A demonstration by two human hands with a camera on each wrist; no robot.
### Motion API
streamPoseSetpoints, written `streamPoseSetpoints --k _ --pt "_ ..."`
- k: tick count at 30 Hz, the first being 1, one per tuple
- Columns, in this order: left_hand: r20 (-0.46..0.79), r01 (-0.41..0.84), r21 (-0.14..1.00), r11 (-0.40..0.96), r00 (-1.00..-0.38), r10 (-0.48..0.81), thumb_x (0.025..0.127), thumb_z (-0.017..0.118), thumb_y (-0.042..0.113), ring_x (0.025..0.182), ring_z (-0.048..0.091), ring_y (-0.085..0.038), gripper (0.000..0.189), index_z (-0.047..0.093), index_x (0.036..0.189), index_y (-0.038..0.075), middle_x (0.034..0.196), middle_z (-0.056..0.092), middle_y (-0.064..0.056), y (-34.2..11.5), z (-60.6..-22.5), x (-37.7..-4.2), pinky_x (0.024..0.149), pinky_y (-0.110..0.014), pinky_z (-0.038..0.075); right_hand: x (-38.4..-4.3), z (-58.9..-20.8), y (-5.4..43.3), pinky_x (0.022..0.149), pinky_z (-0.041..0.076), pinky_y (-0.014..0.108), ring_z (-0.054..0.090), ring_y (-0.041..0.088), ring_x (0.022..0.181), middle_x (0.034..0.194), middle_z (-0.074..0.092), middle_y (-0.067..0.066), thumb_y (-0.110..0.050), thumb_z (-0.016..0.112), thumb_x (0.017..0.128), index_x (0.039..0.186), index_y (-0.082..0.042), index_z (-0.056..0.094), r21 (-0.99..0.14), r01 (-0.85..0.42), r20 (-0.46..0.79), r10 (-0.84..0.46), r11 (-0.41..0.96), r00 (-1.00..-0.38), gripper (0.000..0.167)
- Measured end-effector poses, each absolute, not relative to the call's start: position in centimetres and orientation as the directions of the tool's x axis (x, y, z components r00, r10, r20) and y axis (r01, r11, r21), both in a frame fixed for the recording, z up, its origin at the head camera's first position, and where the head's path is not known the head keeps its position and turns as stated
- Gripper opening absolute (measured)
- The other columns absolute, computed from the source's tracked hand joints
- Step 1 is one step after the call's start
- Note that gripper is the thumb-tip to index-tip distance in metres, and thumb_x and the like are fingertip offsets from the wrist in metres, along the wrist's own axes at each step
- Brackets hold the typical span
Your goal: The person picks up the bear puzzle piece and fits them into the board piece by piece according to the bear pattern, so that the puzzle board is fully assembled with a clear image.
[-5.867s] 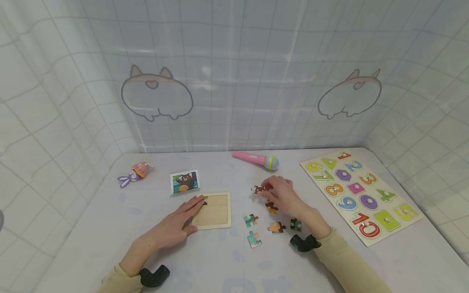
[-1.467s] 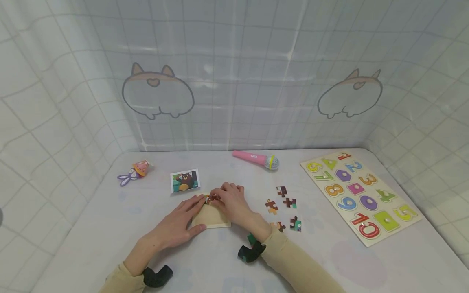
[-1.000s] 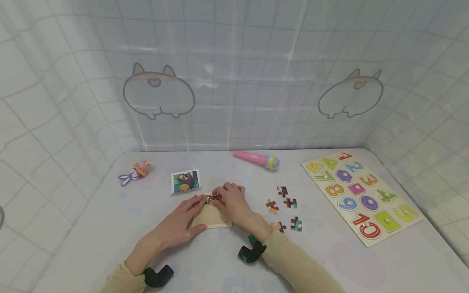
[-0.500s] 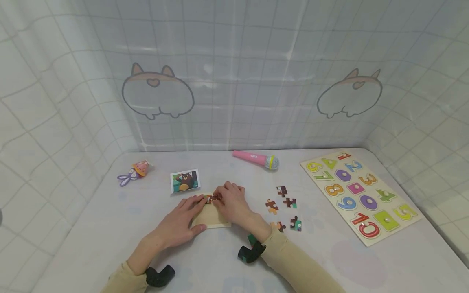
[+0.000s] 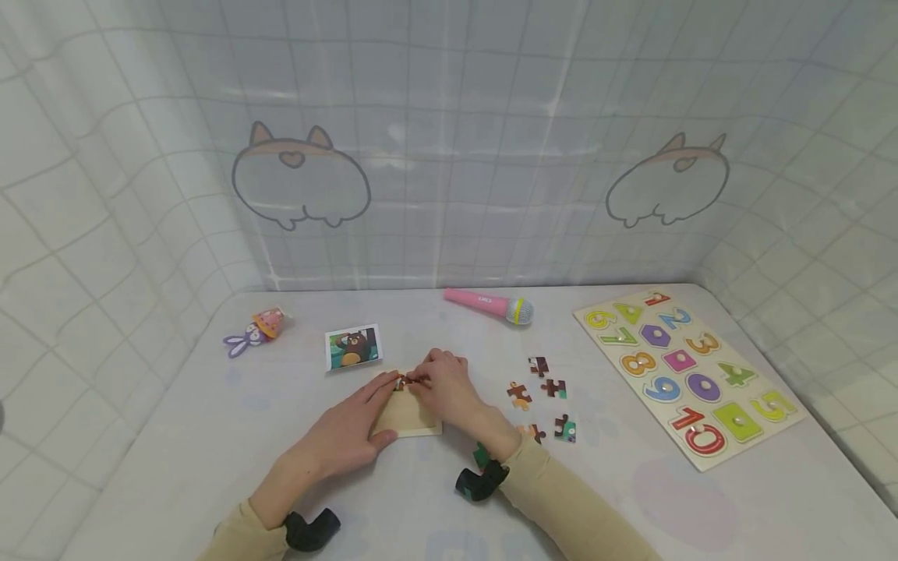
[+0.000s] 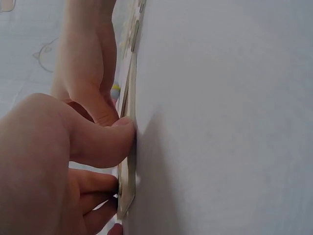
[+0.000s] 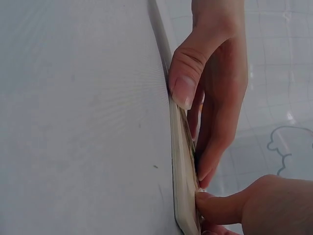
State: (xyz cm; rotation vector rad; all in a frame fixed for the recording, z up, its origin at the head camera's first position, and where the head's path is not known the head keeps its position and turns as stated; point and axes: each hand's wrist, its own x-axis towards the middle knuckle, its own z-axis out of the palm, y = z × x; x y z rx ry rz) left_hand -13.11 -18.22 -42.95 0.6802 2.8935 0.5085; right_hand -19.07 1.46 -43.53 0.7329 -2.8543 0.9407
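1. While both sleeved forearms reach in from the lower edge, the left hand lies over the left side of a pale wooden tray, fingers stretched out and grasping nothing, thumb at the near rim.
2. Bent inward, the right hand pinches a brown puzzle piece between thumb and fingertips.
3. Beside the right wrist, which partly hides them, lie a green piece and an orange-brown piece; four more loose pieces spread just beyond.
4. That brown piece, with a whitish patch, sits at the tray's far side, partly covered by fingers; the tray's near half is bare wood.
5. Farther back are a bear card, a purple rabbit toy, a number board at right and a pink microphone.
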Motion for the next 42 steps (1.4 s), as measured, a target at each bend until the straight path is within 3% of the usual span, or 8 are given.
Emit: streamPoseSetpoints --k 10,16,22,28,33,42 --pt "-0.058 0.402 0.334 0.852 -0.894 0.444 0.094 0.065 0.03 0.147 0.034 -0.033 0.073 0.034 0.156 0.01 0.161 0.034 -0.01 -18.1 -42.5 -13.1 0.11 -0.055 0.043 -19.3 -43.2 1.6 0.084 0.043 0.038 0.059 0.018 0.089 0.092 0.068 0.001 -0.007 0.071 0.091 0.105 -0.012 0.08 -0.58 -0.463 0.166 -0.459 0.67 -0.873 0.018" --pt "-0.065 0.416 0.316 0.853 -0.887 0.456 0.091 0.067 0.025 0.143 0.038 -0.031 0.071 0.039 0.153 0.007 0.158 0.038 -0.01 -17.4 -42.0 -13.2 0.105 -0.05 0.049 -19.5 -43.3 1.9 0.078 0.047 0.027 0.061 0.017 0.088 0.091 0.069 0.004 -0.002 0.067 0.093 0.104 -0.009 0.079 -0.586 -0.47 0.169 -0.467 0.66 -0.868 0.018" --pt "-0.067 0.438 0.358 0.825 -0.869 0.49 0.091 0.066 0.019 0.149 0.029 -0.032 0.072 0.035 0.154 0.002 0.163 0.029 -0.01 -17.2 -42.2 -13.3 0.115 -0.052 0.038 -19.4 -43.3 2.1 0.076 0.05 0.024 0.061 0.016 0.086 0.09 0.067 0.004 -0.005 0.069 0.092 0.103 -0.006 0.077 -0.6 -0.458 0.199 -0.432 0.656 -0.88 0.013" --pt "-0.08 0.418 0.406 0.812 -0.869 0.488 0.092 0.066 0.017 0.148 0.033 -0.033 0.073 0.032 0.156 0.008 0.164 0.028 -0.008 -17.4 -42.6 -13.5 0.116 -0.054 0.036 -19.7 -43.6 2.5 0.074 0.046 0.025 0.057 0.016 0.083 0.088 0.062 0.003 -0.011 0.073 0.091 0.101 -0.007 0.076 -0.588 -0.449 0.212 -0.408 0.673 -0.888 0.012" --pt "-0.085 0.433 0.401 0.807 -0.86 0.503 0.093 0.065 0.016 0.15 0.029 -0.032 0.073 0.031 0.158 0.012 0.164 0.027 -0.008 -17.4 -42.6 -13.6 0.117 -0.055 0.035 -19.8 -43.4 2.6 0.073 0.046 0.025 0.057 0.015 0.082 0.088 0.063 0.003 -0.012 0.073 0.091 0.102 -0.007 0.076 -0.595 -0.444 0.199 -0.412 0.671 -0.889 0.012" --pt "-0.072 0.48 0.384 0.788 -0.836 0.544 0.094 0.062 0.014 0.153 0.02 -0.03 0.072 0.029 0.157 0.007 0.166 0.023 -0.005 -17.4 -42.8 -13.7 0.121 -0.054 0.027 -19.9 -42.7 2.7 0.075 0.048 0.026 0.059 0.017 0.084 0.089 0.065 0.004 -0.012 0.072 0.092 0.103 -0.006 0.075 -0.613 -0.417 0.143 -0.425 0.671 -0.894 0.013"
